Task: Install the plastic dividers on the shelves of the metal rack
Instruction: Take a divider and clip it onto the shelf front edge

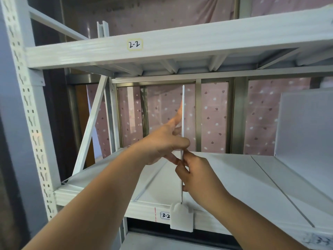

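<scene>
Divider (183,112): thin white panel, seen edge-on, upright on the shelf (225,177), pinched in my grip from both sides. Left hand (162,143): thumb and fingers closed on the front edge, forefinger stretched up along the left face. Right hand (193,170): just below the left, fingers closed on the same edge. Clip (182,218): white, directly below the grip, seated over the shelf's front lip, divider foot in its slot. Label "3-2" just left of it. Open room: bare shelf both sides of the grip; upper shelf (162,46) overhead. Second panel (304,123): well right of the grip, standing. Behind: pink spotted curtain.
</scene>
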Available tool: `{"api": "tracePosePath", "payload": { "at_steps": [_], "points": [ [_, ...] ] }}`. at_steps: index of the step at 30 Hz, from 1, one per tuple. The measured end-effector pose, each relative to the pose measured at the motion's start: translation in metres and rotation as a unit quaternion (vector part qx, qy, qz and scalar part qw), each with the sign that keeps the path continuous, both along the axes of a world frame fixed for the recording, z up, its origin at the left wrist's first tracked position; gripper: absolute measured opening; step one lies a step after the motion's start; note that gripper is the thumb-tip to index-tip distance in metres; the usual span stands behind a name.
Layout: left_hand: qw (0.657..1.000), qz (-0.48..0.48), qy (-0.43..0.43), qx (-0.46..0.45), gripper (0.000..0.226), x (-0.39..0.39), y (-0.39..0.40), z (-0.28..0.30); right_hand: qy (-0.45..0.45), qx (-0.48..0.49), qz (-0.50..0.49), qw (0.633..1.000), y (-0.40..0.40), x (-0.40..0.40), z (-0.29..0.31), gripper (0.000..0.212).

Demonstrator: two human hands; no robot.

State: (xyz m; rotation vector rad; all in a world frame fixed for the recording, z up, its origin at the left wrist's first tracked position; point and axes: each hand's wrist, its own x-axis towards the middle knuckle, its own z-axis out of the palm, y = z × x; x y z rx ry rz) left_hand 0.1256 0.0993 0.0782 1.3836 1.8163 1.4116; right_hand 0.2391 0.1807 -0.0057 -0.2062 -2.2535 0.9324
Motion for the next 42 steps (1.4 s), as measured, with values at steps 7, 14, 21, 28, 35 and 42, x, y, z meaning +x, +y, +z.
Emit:
{"api": "tracePosePath", "payload": {
  "at_steps": [7,14,21,28,35,42],
  "points": [
    [1.0,0.006,0.004,-0.003,0.098,-0.002,-0.003,-0.013,-0.016,0.006,-0.024,1.0,-0.002,0.001,-0.004,0.027],
    [1.0,0.004,0.031,0.001,0.093,0.003,-0.008,-0.025,-0.021,0.016,-0.042,0.999,-0.005,0.003,-0.013,0.026],
    [0.998,0.036,0.009,0.042,0.08,0.007,-0.015,-0.037,0.002,0.028,-0.066,0.997,-0.005,0.006,-0.028,0.039],
    [0.972,0.157,-0.073,0.16,0.08,0.025,-0.03,-0.072,-0.004,-0.076,-0.061,0.995,0.011,0.026,-0.036,0.067],
    [0.92,0.225,-0.259,0.189,0.029,0.063,-0.069,-0.148,-0.197,0.075,-0.042,0.977,0.042,0.049,-0.032,0.091],
    [0.778,0.133,-0.611,0.063,0.033,0.099,-0.067,-0.246,-0.309,0.184,-0.004,0.933,0.048,0.043,-0.046,0.085]
  ]
}}
